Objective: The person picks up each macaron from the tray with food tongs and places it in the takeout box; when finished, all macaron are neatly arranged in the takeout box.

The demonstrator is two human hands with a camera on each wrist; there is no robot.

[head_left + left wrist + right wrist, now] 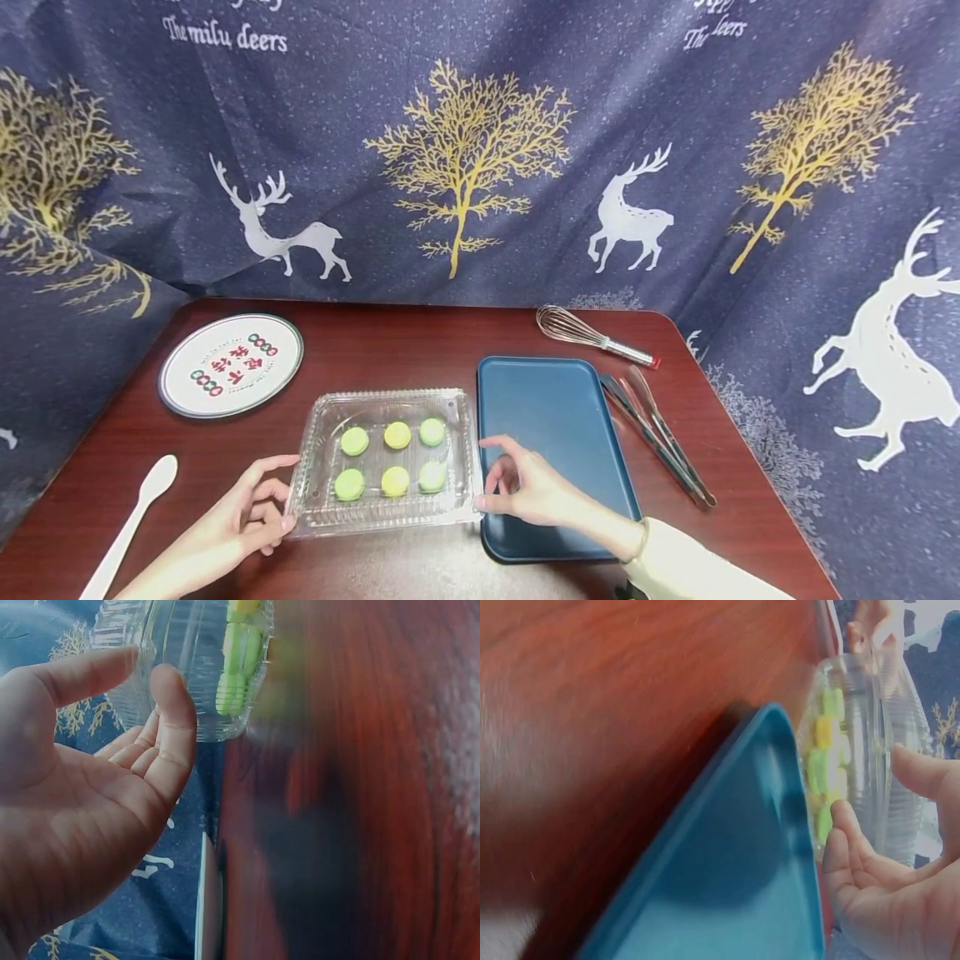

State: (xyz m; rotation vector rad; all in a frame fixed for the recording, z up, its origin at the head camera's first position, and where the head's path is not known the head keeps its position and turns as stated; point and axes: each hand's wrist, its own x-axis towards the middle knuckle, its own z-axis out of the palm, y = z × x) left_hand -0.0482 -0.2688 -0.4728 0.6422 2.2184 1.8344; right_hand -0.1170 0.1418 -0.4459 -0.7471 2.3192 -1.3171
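Observation:
A clear plastic clamshell box (382, 517) with its lid down hangs a little above the table, level in front of me. Green macarons (349, 484) and yellow macarons (395, 481) lie inside in two rows. My left hand (243, 521) grips the box's left side with curled fingers; the left wrist view shows its thumb and fingers at the ridged plastic edge. On the opposite side, my right hand (536, 487) holds the box's right edge between thumb and fingers, above the blue tray (555, 433).
A white oval plate (225, 383) with red print lies at the back left, and a white spoon (138, 517) is at the left. Beyond the tray, a whisk (577, 329) and metal tongs (660, 433) lie to the right. A dark printed cloth (510, 208) hangs behind the table.

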